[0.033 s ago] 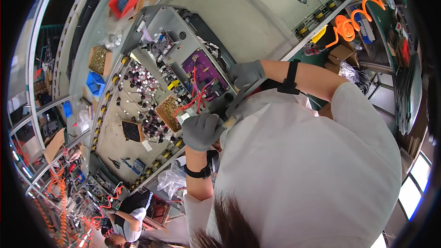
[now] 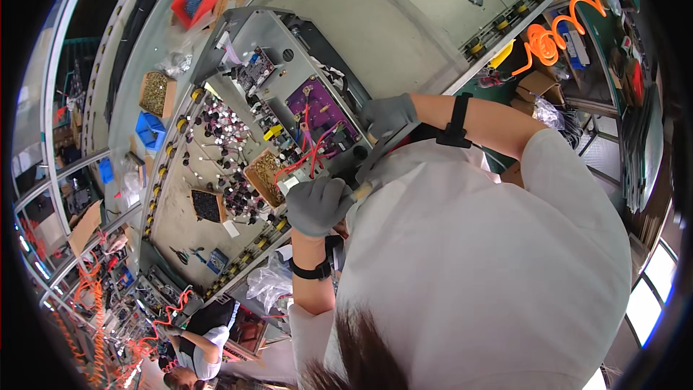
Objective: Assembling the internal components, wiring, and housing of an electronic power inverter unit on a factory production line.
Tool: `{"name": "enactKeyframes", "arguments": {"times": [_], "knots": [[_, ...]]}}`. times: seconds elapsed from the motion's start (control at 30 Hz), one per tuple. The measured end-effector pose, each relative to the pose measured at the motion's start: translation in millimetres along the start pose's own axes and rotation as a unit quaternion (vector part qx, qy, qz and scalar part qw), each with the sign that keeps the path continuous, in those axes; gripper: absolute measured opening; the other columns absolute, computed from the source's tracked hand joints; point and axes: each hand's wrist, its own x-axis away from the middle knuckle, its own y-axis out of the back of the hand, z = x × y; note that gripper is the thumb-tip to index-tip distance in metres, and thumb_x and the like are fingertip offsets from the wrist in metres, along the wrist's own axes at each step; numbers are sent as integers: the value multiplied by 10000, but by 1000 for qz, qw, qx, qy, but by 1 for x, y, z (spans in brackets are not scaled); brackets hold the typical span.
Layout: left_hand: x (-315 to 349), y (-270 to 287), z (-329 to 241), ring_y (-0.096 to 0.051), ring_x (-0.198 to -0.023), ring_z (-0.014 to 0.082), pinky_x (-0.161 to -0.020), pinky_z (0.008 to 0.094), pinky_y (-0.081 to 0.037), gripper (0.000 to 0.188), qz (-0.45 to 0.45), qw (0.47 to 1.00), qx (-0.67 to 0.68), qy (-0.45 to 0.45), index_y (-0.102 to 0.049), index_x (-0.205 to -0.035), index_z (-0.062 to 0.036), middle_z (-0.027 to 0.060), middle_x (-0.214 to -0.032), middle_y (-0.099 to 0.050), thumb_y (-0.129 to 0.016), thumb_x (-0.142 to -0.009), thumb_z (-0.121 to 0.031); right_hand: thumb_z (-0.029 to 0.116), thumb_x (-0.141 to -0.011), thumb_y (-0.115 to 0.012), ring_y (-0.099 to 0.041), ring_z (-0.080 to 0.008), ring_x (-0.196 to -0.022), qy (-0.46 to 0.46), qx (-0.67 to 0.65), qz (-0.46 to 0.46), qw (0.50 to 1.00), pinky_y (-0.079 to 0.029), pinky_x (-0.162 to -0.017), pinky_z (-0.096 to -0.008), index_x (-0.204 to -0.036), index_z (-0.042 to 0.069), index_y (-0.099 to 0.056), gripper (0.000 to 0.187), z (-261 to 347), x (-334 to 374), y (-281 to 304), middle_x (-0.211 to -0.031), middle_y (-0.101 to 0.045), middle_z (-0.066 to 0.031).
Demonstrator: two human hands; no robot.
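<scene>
An opened metal machine housing [image 2: 268, 32] lies on the bench before me, with a purple board [image 2: 323, 108], red wires [image 2: 315, 155] and small circuit parts inside. A dark grey panel [image 2: 384, 149] runs along its near side, close to my body. My left hand [image 2: 317, 206], in a grey glove with bare fingertips, is closed at the panel's lower left end. At the other end my right hand [image 2: 388, 115], gloved alike, has its fingers curled over the panel's edge. The undersides of both grips are hidden.
Loose connectors with wires [image 2: 224, 126] are strewn left of the housing, beside a box of brass-coloured parts [image 2: 264, 177] and a box of black screws [image 2: 208, 206]. Pliers [image 2: 179, 255] lie nearer. Roller rails [image 2: 253, 251] edge the bench. An orange coiled hose [image 2: 543, 45] hangs at right; a co-worker [image 2: 206, 347] is lower left.
</scene>
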Motion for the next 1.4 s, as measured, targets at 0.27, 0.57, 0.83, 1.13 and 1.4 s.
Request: {"name": "enactKeyframes", "arguments": {"times": [0.27,0.57,0.83,1.13,1.4], "knots": [[-1,4,-4,-495,-462,192,-412,305,-367,237,-8,999,-11,31,-546,-715,-106,24,-597,-509,-713,-560,-169,112,-683,-545,-363,-80,-420,-52,-135,106,984,-263,-401,-254,-567,49,-531,133,15,-2,5,-482,-414,21],[0,2,-10,-519,-484,192,-434,303,-382,270,20,998,-48,35,-545,-756,-95,38,-662,-559,-712,-558,-171,99,-693,-558,-307,-54,-411,-97,-231,92,964,-208,-384,-244,-601,72,-517,104,13,2,-4,-493,-364,42],[7,3,-9,-546,-512,206,-451,311,-406,274,0,998,-33,59,-556,-744,-93,42,-663,-571,-717,-540,-180,89,-692,-577,-345,-56,-410,-111,-269,150,945,-226,-373,-247,-601,79,-498,122,6,-15,-4,-505,-401,35],[11,5,-9,-536,-496,232,-435,315,-411,251,-37,996,-13,75,-560,-700,-74,57,-617,-550,-707,-509,-142,92,-701,-572,-395,-74,-420,-128,-185,185,957,-271,-383,-231,-614,60,-525,104,21,-17,4,-528,-439,18],[17,8,-2,-557,-519,214,-441,309,-431,244,-34,997,22,62,-548,-725,-83,45,-612,-531,-718,-561,-144,76,-715,-558,-380,-75,-415,-75,-222,121,965,-272,-384,-235,-560,73,-481,173,12,-19,-9,-510,-418,15]]}}
